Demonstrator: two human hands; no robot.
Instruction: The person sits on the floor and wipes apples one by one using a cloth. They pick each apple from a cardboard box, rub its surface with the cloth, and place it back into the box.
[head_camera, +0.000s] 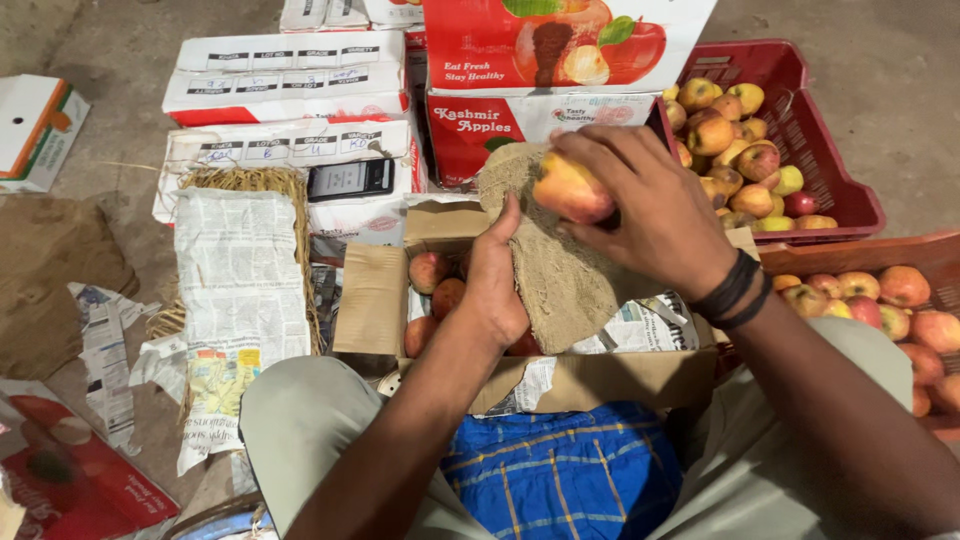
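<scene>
My right hand (655, 205) grips a red-yellow apple (570, 188) and presses it against a coarse brown cloth (555, 270). My left hand (497, 285) holds that cloth from below, its fingers behind the fabric. Both hands hover over an open cardboard box (372, 300) lined with newspaper; a few red apples (430, 270) lie in it, partly hidden by my left arm. A dark band sits on my right wrist.
A red crate (840, 190) of apples stands at the right, another crate (900, 300) nearer me. Printed apple cartons (480, 125) and white boxes (290, 75) are stacked behind. A phone (350, 178) lies on a box; straw and newspaper (240, 290) lie at the left.
</scene>
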